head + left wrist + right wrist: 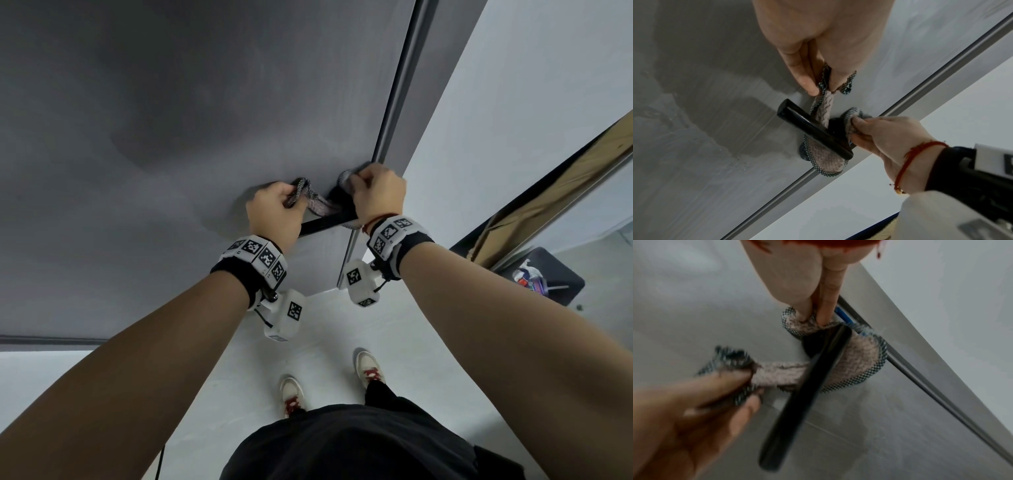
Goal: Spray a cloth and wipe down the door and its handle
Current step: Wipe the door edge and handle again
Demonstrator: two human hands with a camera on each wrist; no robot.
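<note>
A grey-pink woven cloth (320, 205) with a dark mesh edge is looped behind the black lever handle (329, 222), around its base on the grey door (171, 102). My left hand (289, 198) pinches one end of it, left of the handle. My right hand (356, 181) pinches the other end, above the handle's base by the door edge. The left wrist view shows the cloth (826, 159) running under the handle (813, 129) between the left hand (824, 87) and the right hand (855, 128). The right wrist view shows the same loop of cloth (859, 356), handle (807, 402), right hand (816, 319) and left hand (750, 386).
Damp streaks show on the door left of the handle. The door frame (400, 85) and a white wall (496, 102) lie to the right. A spray bottle (529, 277) stands on a black stool (561, 270) at the far right. My feet are on the pale floor (325, 325).
</note>
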